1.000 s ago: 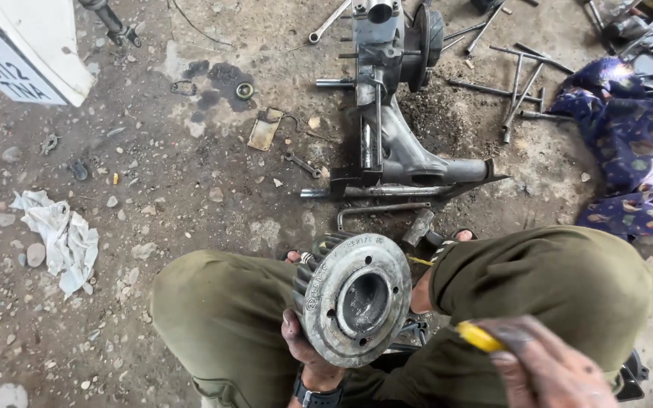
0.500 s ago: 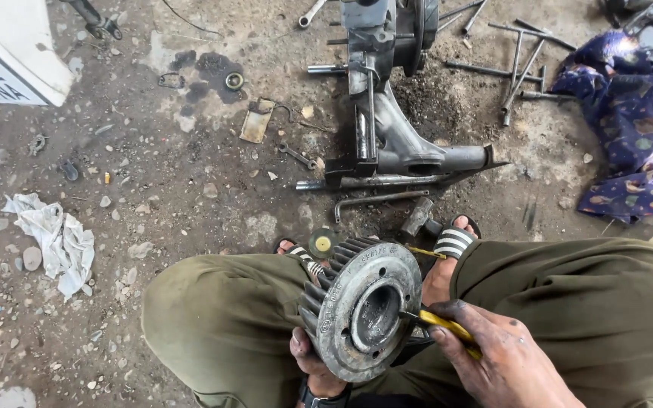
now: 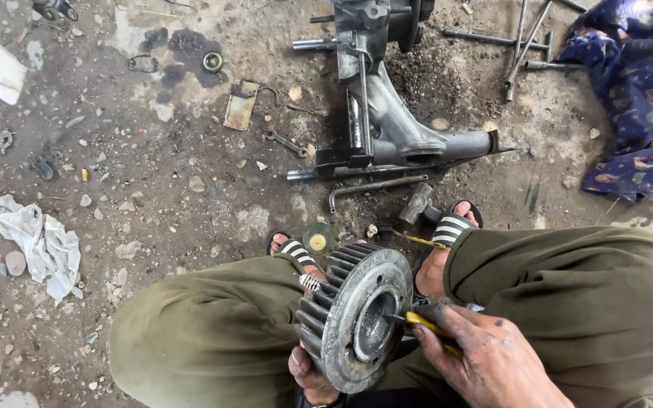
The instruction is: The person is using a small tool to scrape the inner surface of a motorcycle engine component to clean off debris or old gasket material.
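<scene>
A heavy grey toothed gear wheel (image 3: pixel 353 313) with a hollow hub stands on edge between my knees. My left hand (image 3: pixel 313 378) grips its lower rim from underneath, mostly hidden behind the wheel. My right hand (image 3: pixel 493 363), greasy, holds a yellow-handled tool (image 3: pixel 431 329) whose tip reaches into the wheel's centre hole. My legs in olive trousers and my striped sandals frame the wheel.
A grey cast metal housing (image 3: pixel 387 113) with rods lies on the dirt floor ahead. A bent hex key (image 3: pixel 372 187), a small spanner (image 3: pixel 287 142), a ring (image 3: pixel 212 61) and loose bars (image 3: pixel 519 45) lie around. White rag (image 3: pixel 39 242) left, blue patterned cloth (image 3: pixel 636 98) right.
My right hand came in from the lower right and brought the yellow-handled tool to the wheel's centre hole. The wheel tipped more upright and the view shifted closer.
</scene>
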